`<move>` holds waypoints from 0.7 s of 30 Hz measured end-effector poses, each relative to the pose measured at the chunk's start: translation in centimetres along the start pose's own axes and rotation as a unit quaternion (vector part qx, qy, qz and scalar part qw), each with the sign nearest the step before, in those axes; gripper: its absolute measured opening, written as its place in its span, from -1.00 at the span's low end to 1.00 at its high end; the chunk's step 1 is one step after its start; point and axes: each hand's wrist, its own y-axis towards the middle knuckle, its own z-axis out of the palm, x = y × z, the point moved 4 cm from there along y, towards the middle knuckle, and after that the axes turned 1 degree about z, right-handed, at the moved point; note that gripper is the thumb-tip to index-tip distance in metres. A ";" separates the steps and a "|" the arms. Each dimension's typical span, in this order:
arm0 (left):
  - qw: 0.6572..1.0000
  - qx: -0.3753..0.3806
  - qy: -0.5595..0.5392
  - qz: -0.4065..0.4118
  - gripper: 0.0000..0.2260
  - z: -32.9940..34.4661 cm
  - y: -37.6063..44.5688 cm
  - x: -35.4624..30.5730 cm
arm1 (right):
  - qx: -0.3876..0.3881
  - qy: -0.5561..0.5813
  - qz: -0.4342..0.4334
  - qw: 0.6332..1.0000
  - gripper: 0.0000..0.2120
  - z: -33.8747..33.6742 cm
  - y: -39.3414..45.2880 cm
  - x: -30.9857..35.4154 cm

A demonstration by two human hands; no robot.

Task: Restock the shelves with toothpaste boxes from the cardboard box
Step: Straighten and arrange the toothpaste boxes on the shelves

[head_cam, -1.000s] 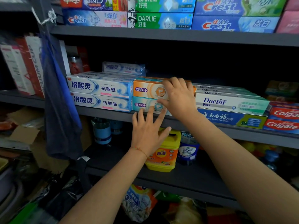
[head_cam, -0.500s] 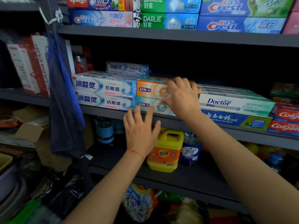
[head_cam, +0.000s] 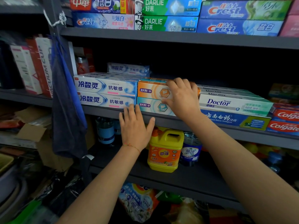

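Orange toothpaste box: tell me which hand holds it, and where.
The right hand grips the orange toothpaste box near its middle, fingers curled over its top edge. The left hand holds nothing; it is spread flat at the shelf edge.

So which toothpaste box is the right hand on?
The orange box, stacked on the teal one; the right hand curls over its top.

glossy card toothpaste boxes (head_cam: 106, 88), matt shelf (head_cam: 178, 38)
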 end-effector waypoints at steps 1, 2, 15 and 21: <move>1.000 0.000 -0.019 -0.004 -0.28 -0.2 0.0 0.0 | 0.001 0.000 0.001 1.000 -0.42 0.0 0.0 0.0; 0.999 0.001 -0.042 -0.008 -0.31 -0.4 0.1 -0.1 | 0.001 0.000 0.003 1.000 -0.42 0.0 0.0 0.0; 0.986 0.018 -0.164 -0.032 -0.38 -1.2 0.1 -2.2 | 0.002 0.012 0.006 1.000 -0.39 0.2 0.0 0.1; 0.985 0.021 -0.170 -0.034 -0.39 -1.3 -0.2 -2.6 | -0.009 -0.021 0.002 1.000 -0.31 0.3 -0.3 0.3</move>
